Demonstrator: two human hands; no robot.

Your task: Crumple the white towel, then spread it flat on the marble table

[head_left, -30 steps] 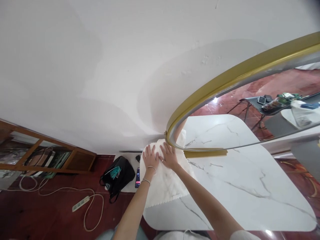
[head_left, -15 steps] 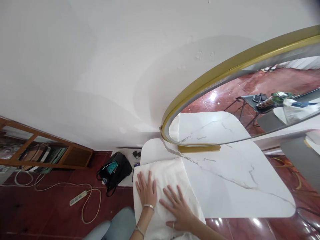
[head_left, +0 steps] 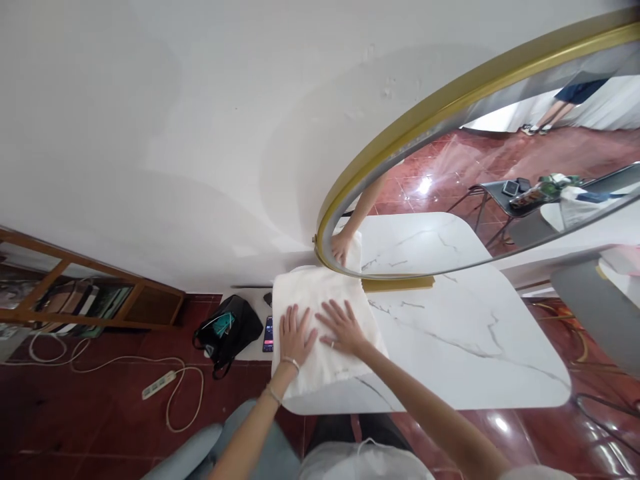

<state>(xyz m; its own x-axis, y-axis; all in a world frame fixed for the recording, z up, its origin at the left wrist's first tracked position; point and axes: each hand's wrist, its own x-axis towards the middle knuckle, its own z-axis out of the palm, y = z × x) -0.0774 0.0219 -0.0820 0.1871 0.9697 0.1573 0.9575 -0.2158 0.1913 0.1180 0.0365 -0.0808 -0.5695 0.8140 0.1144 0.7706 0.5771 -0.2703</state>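
Note:
A white cloth (head_left: 320, 290) lies spread over the left end of a white marble-patterned table (head_left: 460, 353). My left hand (head_left: 296, 333) rests flat on the cloth's left part with its fingers apart. Beside it, my right hand (head_left: 345, 328) presses flat on the middle of the cloth, fingers spread. The cloth's far edge reaches the back of the table, by the foot of a round gold-framed mirror (head_left: 334, 200). One of my hands shows reflected in the glass.
Left of the table, a phone (head_left: 269, 333) and a black bag (head_left: 235, 333) sit on a low white surface. A power strip (head_left: 159, 385) with a looping cord lies on the red tiled floor (head_left: 100, 413). A wooden shelf (head_left: 155, 308) stands at the left, a grey chair (head_left: 595, 313) at the right.
Both hands and the cloth have moved forward toward the wall, baring the table's front edge. The view has shifted slightly, and a hand and a person's legs now appear in the mirror.

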